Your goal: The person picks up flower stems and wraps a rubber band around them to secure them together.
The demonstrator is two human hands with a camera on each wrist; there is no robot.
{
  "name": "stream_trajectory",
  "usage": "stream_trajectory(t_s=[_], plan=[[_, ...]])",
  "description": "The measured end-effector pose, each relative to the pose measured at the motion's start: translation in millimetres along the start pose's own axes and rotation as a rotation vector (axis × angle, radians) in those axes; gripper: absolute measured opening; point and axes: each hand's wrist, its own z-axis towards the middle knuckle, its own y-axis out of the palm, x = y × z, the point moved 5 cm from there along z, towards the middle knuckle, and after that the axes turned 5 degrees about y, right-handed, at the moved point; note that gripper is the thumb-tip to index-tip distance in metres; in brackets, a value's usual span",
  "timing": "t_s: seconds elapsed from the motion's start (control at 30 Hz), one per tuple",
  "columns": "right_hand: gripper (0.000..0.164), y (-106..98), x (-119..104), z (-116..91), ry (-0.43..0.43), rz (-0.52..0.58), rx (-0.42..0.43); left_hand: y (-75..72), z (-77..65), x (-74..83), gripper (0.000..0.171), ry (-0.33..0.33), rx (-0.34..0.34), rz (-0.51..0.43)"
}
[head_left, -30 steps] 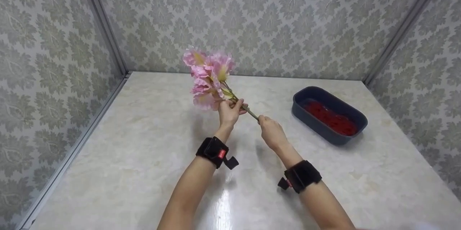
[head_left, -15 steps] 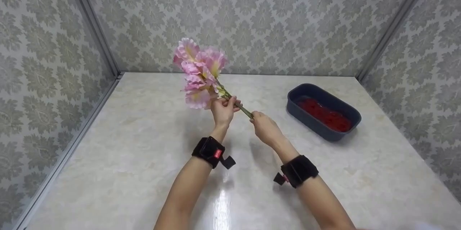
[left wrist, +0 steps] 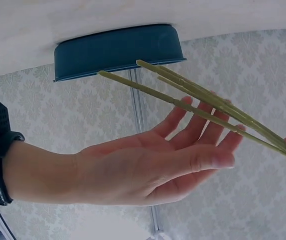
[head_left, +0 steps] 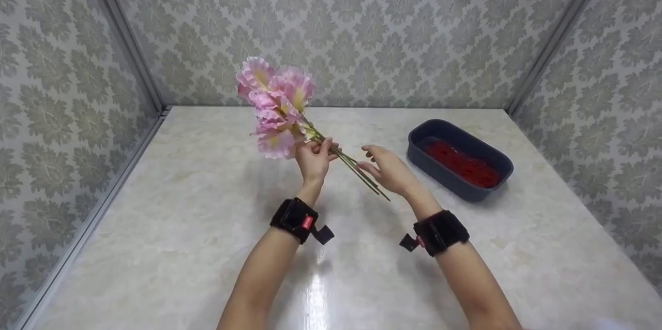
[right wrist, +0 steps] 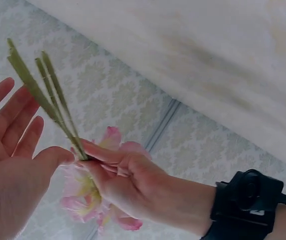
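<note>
A bunch of pink artificial flowers (head_left: 276, 107) is held above the table, its blossoms up to the left. My left hand (head_left: 314, 159) pinches the green stems (head_left: 362, 172) just below the blossoms; the right wrist view shows this left hand (right wrist: 130, 182) from the side. Free stem ends slant down to the right, slightly fanned apart. Beside them is my right hand (head_left: 390, 169), fingers loosely spread and holding nothing. In the left wrist view the right hand (left wrist: 158, 160) appears with relaxed fingers behind the stems (left wrist: 198, 92).
A dark blue oval tub (head_left: 439, 175) stands on the right of the table, with something red (head_left: 463, 164) in its bottom. Patterned walls (head_left: 331, 25) close off the back and both sides of the pale table (head_left: 181, 216). Black straps (head_left: 296, 219) circle both wrists.
My right hand has let go of the lower stems and opened, moving slightly right. The stem ends now show freely. My left hand keeps its grip on the flowers, which shifted somewhat left in view.
</note>
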Motion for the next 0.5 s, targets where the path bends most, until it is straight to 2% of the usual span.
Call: stream_trajectory(t_s=[0.07,0.27,0.37,0.5], plan=[[0.044,-13,8,1,0.016,-0.013,0.048,-0.7,0.8,0.1,0.016,0.010,0.000,0.004],[0.035,-54,49,2,0.166,-0.101,0.160,-5.0,3.7,0.1,0.017,0.022,0.003,-0.002],[0.033,-70,74,1,0.239,-0.137,0.180,-8.2,5.0,0.6,0.017,0.011,0.015,-0.012],[0.034,-85,109,-3,0.329,-0.151,0.146,-12.0,6.0,2.6,0.016,0.006,0.032,-0.026]])
